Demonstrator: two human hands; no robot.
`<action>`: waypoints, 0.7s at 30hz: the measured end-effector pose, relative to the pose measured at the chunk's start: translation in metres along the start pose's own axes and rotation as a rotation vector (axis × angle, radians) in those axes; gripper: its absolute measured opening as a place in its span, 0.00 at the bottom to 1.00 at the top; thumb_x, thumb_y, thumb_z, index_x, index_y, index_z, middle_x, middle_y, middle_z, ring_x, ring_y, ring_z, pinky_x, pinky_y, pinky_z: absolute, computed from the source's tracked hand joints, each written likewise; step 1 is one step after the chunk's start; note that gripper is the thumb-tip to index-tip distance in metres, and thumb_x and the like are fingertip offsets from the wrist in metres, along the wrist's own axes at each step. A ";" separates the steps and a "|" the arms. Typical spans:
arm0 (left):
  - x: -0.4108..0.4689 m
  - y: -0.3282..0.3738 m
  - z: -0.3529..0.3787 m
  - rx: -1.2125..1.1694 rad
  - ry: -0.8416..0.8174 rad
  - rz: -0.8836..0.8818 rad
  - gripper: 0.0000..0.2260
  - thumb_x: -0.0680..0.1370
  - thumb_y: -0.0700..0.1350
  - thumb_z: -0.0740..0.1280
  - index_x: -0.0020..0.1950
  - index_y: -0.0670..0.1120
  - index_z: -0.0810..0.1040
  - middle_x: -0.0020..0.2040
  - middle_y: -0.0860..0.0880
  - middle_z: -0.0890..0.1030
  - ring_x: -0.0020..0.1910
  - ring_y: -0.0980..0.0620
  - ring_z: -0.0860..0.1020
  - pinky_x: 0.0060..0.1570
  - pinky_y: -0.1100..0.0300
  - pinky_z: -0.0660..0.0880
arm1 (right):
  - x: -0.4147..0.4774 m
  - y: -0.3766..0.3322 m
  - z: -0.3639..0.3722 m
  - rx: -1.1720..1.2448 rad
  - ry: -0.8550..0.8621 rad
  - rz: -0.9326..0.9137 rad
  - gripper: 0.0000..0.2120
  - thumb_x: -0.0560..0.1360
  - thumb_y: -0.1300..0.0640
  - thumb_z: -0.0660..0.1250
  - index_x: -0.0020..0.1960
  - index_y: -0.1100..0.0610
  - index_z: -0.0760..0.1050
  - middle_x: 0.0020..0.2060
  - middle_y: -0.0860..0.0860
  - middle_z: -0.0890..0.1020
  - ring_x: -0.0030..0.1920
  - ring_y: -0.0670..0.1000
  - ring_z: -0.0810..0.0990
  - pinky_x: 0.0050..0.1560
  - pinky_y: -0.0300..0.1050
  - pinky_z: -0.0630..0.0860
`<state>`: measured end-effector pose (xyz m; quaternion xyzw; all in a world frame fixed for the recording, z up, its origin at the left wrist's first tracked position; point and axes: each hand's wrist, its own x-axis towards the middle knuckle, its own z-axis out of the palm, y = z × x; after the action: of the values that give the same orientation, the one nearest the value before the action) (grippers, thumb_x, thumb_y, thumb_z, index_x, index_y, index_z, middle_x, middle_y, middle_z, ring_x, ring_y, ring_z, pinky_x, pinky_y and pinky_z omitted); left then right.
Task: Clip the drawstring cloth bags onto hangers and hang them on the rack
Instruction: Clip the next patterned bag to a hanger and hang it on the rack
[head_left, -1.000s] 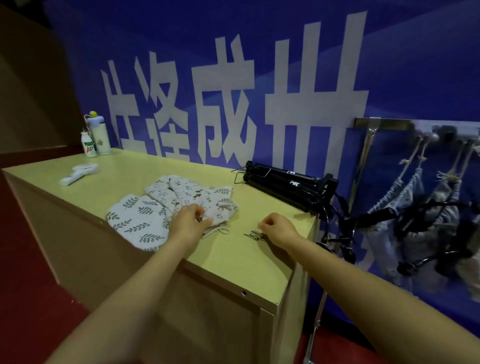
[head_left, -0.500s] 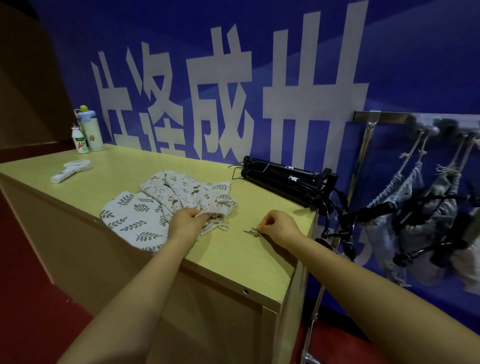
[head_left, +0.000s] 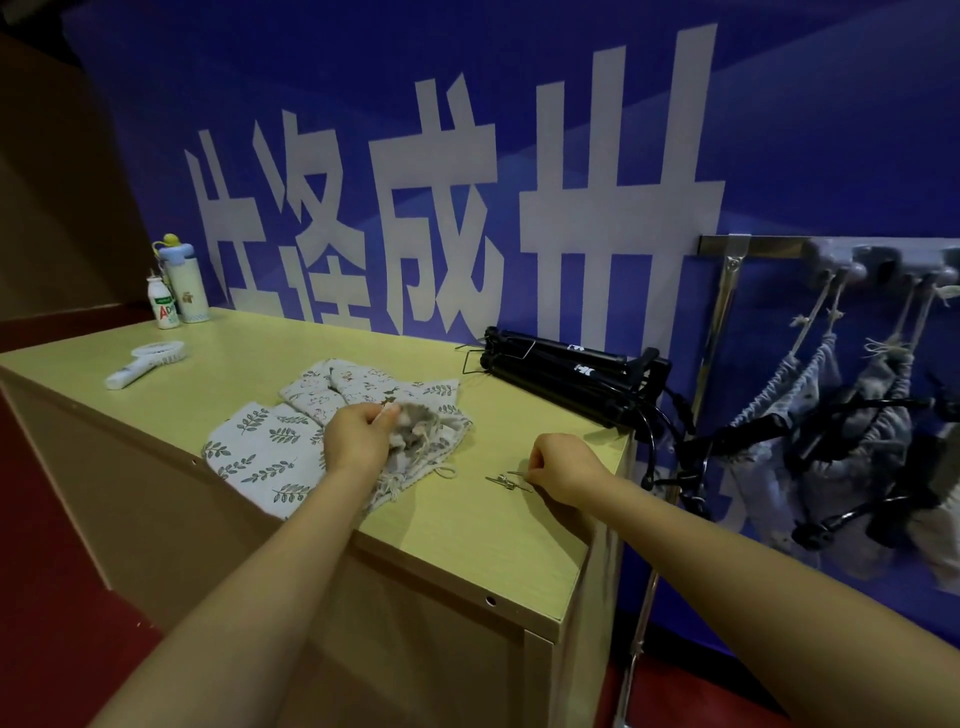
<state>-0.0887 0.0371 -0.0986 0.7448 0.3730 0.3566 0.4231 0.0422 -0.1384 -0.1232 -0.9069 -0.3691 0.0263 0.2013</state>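
Several printed drawstring cloth bags (head_left: 270, 447) lie in a loose pile on the pale wooden table (head_left: 467, 530). My left hand (head_left: 358, 441) pinches the gathered top of one bag (head_left: 415, 431) and lifts it off the pile. My right hand (head_left: 561, 467) rests curled on the table and holds the end of a small metal clip hanger (head_left: 506, 480) that lies flat. Past the table's right end, a metal rack (head_left: 753, 247) carries cloth bags on black hangers (head_left: 810, 436).
A folded black tripod (head_left: 566, 374) lies along the table's back right edge, with black hangers hooked beside it. A white handheld fan (head_left: 148, 358), a small drink bottle (head_left: 165, 309) and a flask (head_left: 187, 286) stand at the far left. A blue banner covers the wall.
My left hand has closed on one bag's top and raised it, bunching the cloth. My right hand has stayed on the clip hanger.
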 end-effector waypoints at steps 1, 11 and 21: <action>0.001 0.007 -0.002 -0.019 0.024 0.007 0.12 0.79 0.48 0.63 0.39 0.45 0.78 0.30 0.49 0.74 0.30 0.50 0.72 0.28 0.63 0.66 | 0.002 -0.001 0.000 -0.063 -0.025 -0.008 0.10 0.78 0.58 0.62 0.53 0.64 0.76 0.47 0.58 0.79 0.49 0.56 0.78 0.50 0.48 0.76; 0.023 0.068 -0.066 -0.056 0.345 0.195 0.15 0.80 0.48 0.60 0.38 0.41 0.76 0.32 0.47 0.73 0.32 0.49 0.69 0.33 0.59 0.64 | 0.009 -0.059 -0.033 0.574 0.180 -0.065 0.07 0.80 0.61 0.59 0.52 0.63 0.75 0.39 0.56 0.81 0.40 0.54 0.82 0.42 0.45 0.81; -0.024 0.116 -0.137 0.347 0.508 0.390 0.16 0.78 0.47 0.63 0.31 0.44 0.71 0.27 0.49 0.70 0.32 0.47 0.72 0.33 0.59 0.64 | -0.045 -0.231 -0.028 1.169 -0.220 -0.469 0.09 0.79 0.66 0.58 0.51 0.59 0.76 0.42 0.60 0.79 0.45 0.58 0.80 0.52 0.55 0.80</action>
<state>-0.1864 0.0240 0.0531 0.7501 0.3722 0.5357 0.1085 -0.1372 -0.0292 -0.0135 -0.5346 -0.5010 0.2715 0.6241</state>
